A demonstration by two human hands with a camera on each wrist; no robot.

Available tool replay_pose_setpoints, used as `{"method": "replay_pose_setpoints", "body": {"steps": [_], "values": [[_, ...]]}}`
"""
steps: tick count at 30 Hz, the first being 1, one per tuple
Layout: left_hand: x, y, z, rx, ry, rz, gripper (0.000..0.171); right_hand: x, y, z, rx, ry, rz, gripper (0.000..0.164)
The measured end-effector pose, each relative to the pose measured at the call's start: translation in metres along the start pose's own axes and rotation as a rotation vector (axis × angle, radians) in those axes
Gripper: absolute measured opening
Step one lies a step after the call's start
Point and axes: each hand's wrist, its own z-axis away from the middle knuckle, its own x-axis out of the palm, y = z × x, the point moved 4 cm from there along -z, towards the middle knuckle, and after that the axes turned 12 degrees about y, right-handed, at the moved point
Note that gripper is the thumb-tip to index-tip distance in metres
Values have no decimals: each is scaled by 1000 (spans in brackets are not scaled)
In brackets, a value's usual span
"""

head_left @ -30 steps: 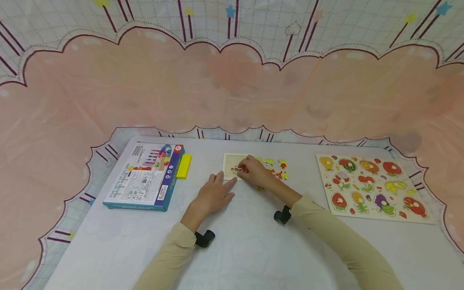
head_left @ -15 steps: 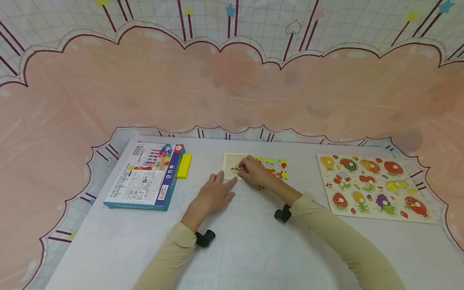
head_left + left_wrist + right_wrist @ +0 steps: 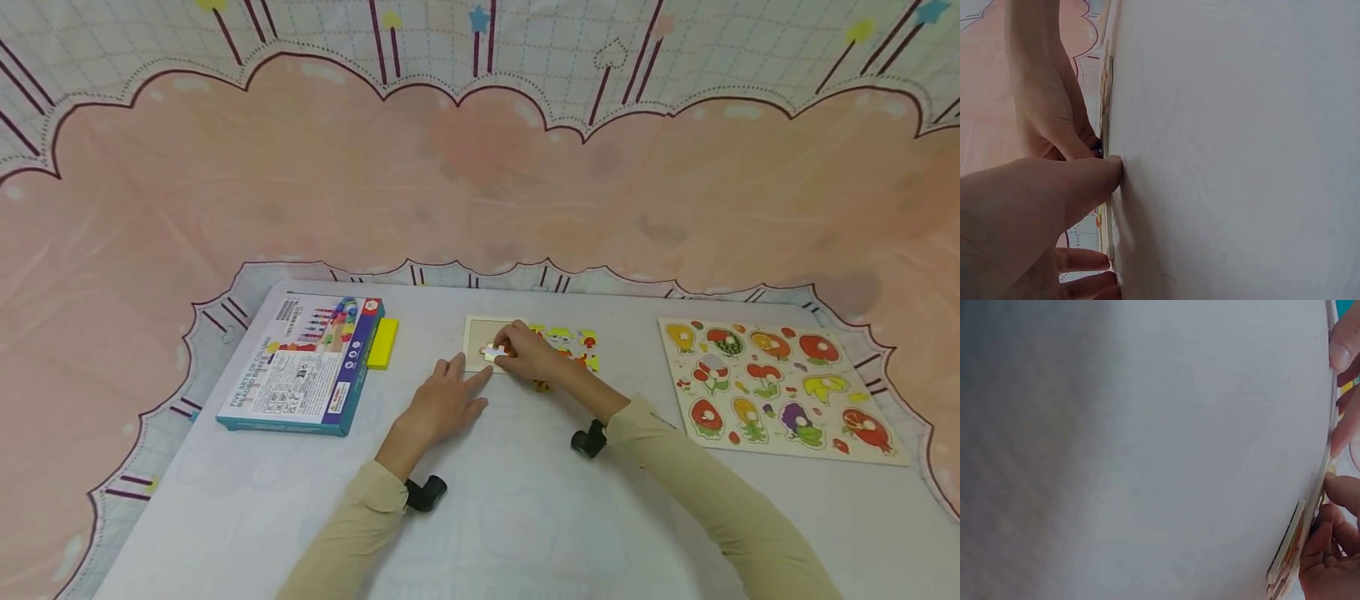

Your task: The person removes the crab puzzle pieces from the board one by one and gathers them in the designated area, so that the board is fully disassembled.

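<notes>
My right hand (image 3: 528,354) is over a small pale-framed puzzle board (image 3: 472,333) and pinches a small jigsaw piece (image 3: 492,352) between thumb and fingers. That piece shows mostly white, with some colour, and its far side is hidden by the fingers. My left hand (image 3: 441,402) lies with fingers spread at the board's near left edge; in the left wrist view its thumb (image 3: 1094,175) presses at that edge. Several colourful jigsaw pieces (image 3: 561,335) lie at the board's right, partly behind the right hand. The right wrist view shows stacked pieces (image 3: 1286,547) beside the right fingers.
At the left lies a flat printed box (image 3: 300,362) with a yellow block (image 3: 382,343) against its right side. A large fruit puzzle board (image 3: 776,387) lies at the right. All stand on a white-covered table (image 3: 510,500), before a pink patterned backdrop.
The jigsaw piece in my right fingers looks tilted and whiter than before. Both hands keep nearly the same place; the head view has shifted slightly.
</notes>
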Motion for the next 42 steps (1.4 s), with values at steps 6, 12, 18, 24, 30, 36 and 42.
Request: {"method": "replay_pose_setpoints", "body": {"steps": [6, 12, 18, 24, 30, 36, 42], "values": [[-1, 1, 0, 3, 3, -4, 54, -1, 0, 1, 3, 6, -18, 27], [-2, 1, 0, 0, -3, 0, 54, 0, 0, 1, 2, 31, -45, 26], [-1, 2, -1, -4, -12, 0, 54, -1, -1, 5, 14, 68, -106, 23], [0, 1, -1, -10, -16, 2, 54, -9, 2, 5, 69, 101, -248, 18], [-1, 2, 0, -25, -33, -7, 55, -36, 6, 17, 147, 83, -385, 25], [-2, 2, 0, -29, -24, -1, 55, -52, 34, 39, 119, -19, -324, 23], [0, 3, 0, -30, -16, 9, 55, -58, 63, 67, 139, -57, -275, 19]]}}
